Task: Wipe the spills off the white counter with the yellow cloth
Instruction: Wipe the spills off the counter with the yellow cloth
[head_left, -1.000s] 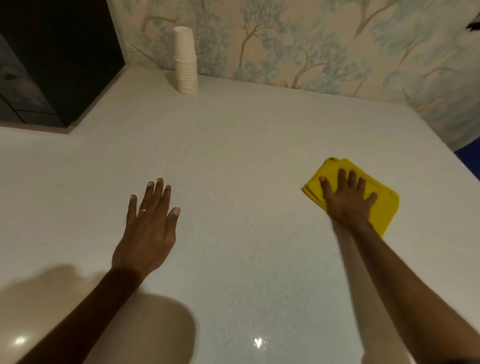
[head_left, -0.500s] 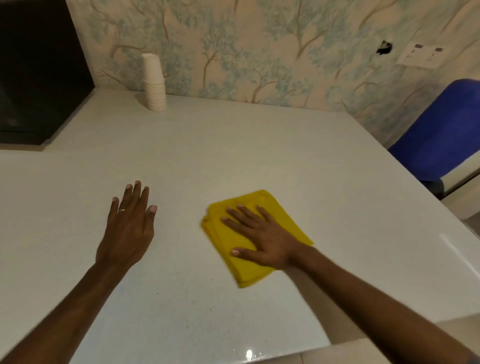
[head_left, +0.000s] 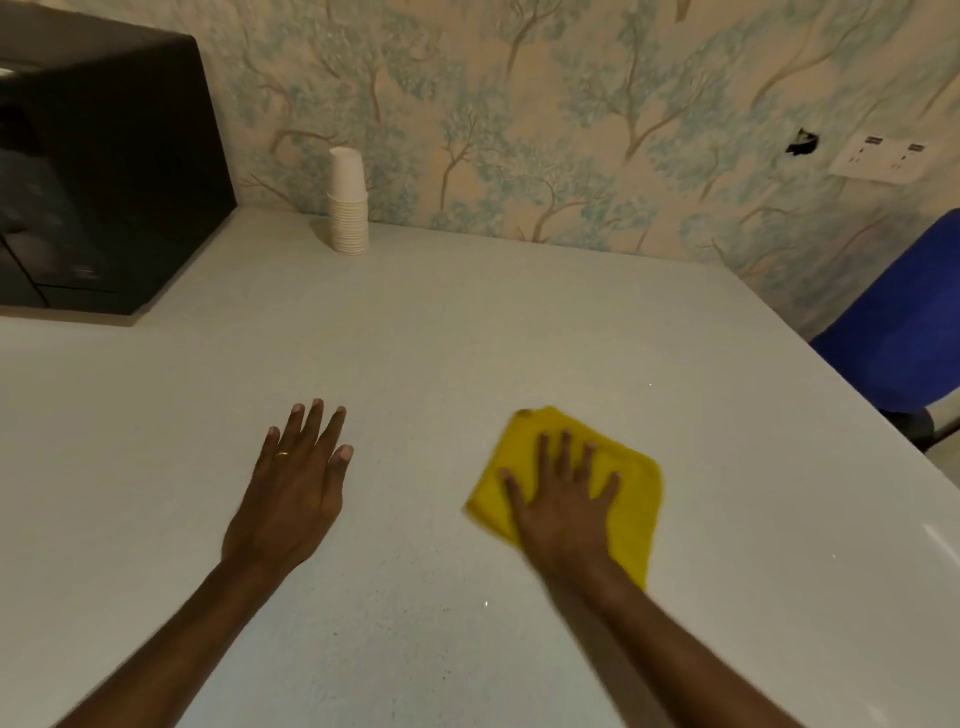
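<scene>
A folded yellow cloth (head_left: 636, 493) lies flat on the white counter (head_left: 467, 322), right of centre. My right hand (head_left: 563, 501) presses down on the cloth, palm flat and fingers spread, pointing away from me. My left hand (head_left: 293, 486) rests flat on the bare counter to the left, fingers apart, a ring on one finger, holding nothing. No spill is plain to see on the speckled surface.
A stack of white paper cups (head_left: 347, 205) stands at the back by the wallpapered wall. A black appliance (head_left: 98, 176) fills the back left corner. A blue chair (head_left: 898, 322) sits beyond the counter's right edge. A socket plate (head_left: 880, 158) is on the wall.
My right hand swept the cloth left toward my left hand, then back to the right. Its fingers turned from pointing left to pointing forward. The left hand stayed flat on the counter.
</scene>
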